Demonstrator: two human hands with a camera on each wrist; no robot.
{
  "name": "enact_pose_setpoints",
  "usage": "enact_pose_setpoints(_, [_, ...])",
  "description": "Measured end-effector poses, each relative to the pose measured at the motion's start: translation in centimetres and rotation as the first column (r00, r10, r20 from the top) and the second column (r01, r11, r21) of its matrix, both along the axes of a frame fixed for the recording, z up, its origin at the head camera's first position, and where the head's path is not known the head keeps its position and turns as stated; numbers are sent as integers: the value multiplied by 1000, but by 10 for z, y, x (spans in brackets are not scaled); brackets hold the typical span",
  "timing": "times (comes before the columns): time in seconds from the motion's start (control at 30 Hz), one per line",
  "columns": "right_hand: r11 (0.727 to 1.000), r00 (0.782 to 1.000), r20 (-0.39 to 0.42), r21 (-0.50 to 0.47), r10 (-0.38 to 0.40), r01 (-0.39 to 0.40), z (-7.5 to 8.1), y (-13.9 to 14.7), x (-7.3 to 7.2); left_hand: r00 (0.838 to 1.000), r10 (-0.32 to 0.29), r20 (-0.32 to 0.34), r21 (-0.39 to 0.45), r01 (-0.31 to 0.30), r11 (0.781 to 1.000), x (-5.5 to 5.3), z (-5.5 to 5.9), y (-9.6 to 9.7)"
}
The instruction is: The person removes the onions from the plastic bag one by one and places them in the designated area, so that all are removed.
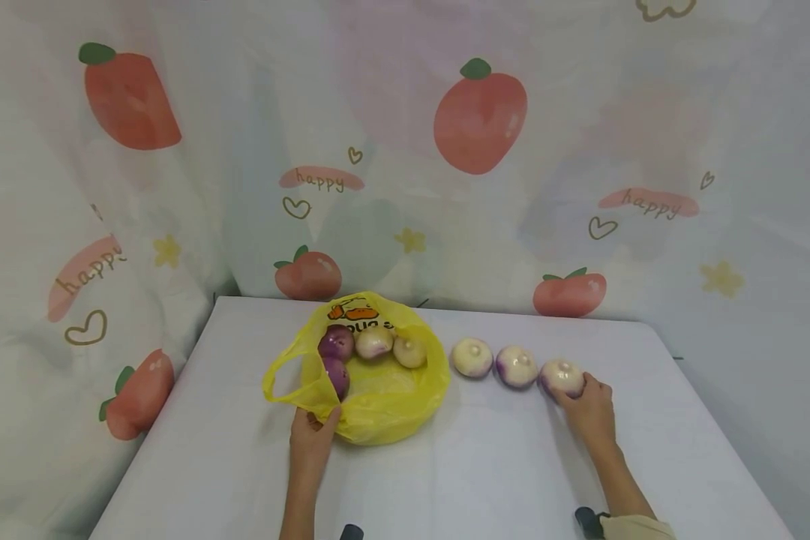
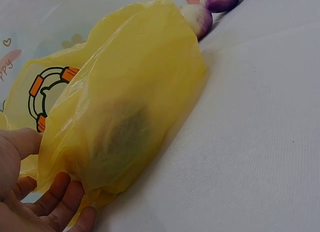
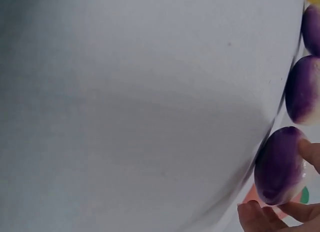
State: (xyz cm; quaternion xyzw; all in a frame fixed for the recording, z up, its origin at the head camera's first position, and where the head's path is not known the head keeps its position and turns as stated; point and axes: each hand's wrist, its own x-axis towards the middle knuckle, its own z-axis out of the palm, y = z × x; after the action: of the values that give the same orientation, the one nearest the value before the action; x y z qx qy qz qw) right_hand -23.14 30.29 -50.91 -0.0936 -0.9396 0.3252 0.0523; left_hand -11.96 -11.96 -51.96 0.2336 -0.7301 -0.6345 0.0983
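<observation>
A yellow plastic bag (image 1: 391, 420) stands with its mouth spread, a cartoon duck print on its far side. My left hand (image 1: 313, 442) pinches the bag's near-left rim between thumb and fingers; the left wrist view shows this hand (image 2: 47, 202) close to the film. Inside lie purple onions (image 1: 337, 343) and paler onions (image 1: 374, 343). To the right, a row of three white-and-purple onions sits on the table. My right hand (image 1: 590, 412) holds the rightmost onion (image 1: 562, 375) between thumb and fingers. In the right wrist view, that onion (image 3: 280, 164) shows its purple side.
The middle onion (image 1: 516, 367) and the left onion (image 1: 472, 358) of the row lie close together, the left one near the bag's right side. A white-covered table (image 1: 486, 472) carries everything. Behind it hangs a fruit-printed cloth (image 1: 391, 112).
</observation>
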Motion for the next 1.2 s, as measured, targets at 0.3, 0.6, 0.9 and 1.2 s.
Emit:
enact_pose_setpoints(0.3, [999, 998, -57, 30, -18, 20, -1, 0, 1, 1000, 2, -1, 7, -2, 1000, -1, -3, -1])
enact_pose_setpoints(0.6, [999, 999, -23, 20, -33, 33, -2, 1, 1, 1000, 7, 2, 3, -7, 1000, 1, -2, 1])
enact_pose_setpoints(0.9, [998, 998, -25, 28, -63, 63, 2, 0, 3, 1000, 9, 8, 18, -9, 1000, 1, -2, 1])
enact_pose_setpoints(1.2, [997, 991, -108, -6, -76, 75, 9, -11, 4, 1000, 5, -3, 12, -5, 1000, 1, -2, 1])
